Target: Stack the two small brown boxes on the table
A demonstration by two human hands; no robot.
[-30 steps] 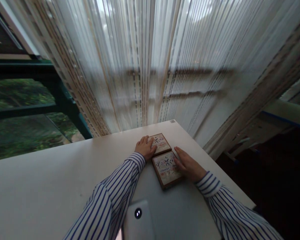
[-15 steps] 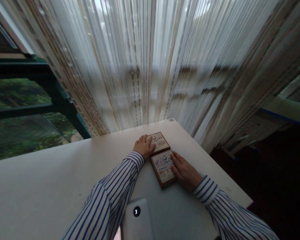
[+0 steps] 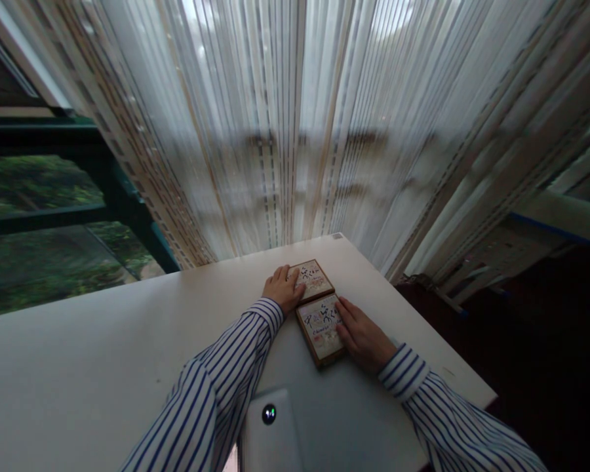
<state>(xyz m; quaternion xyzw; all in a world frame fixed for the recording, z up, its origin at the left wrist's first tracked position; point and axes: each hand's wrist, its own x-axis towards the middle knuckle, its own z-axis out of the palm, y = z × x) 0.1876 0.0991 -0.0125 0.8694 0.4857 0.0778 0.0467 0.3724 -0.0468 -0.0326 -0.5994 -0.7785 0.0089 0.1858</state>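
Two small square wood-framed tiles with black calligraphy lie edge to edge on the white table (image 3: 103,341). My left hand (image 3: 281,288) rests flat on the left side of the far tile (image 3: 313,279), fingers spread. On the right edge of the near tile (image 3: 321,327) lies my right hand (image 3: 361,335), its fingers stretched out along the frame. Both arms wear blue-and-white striped sleeves.
A white device (image 3: 270,429) with a small lit indicator sits at the table's near edge. Sheer striped curtains (image 3: 299,131) hang just behind the table. A window with greenery is at the left. Dark floor lies past the table's right edge.
The near tile and my right hand slid a little left toward the far tile, so the two tiles now touch. My left hand has stayed put.
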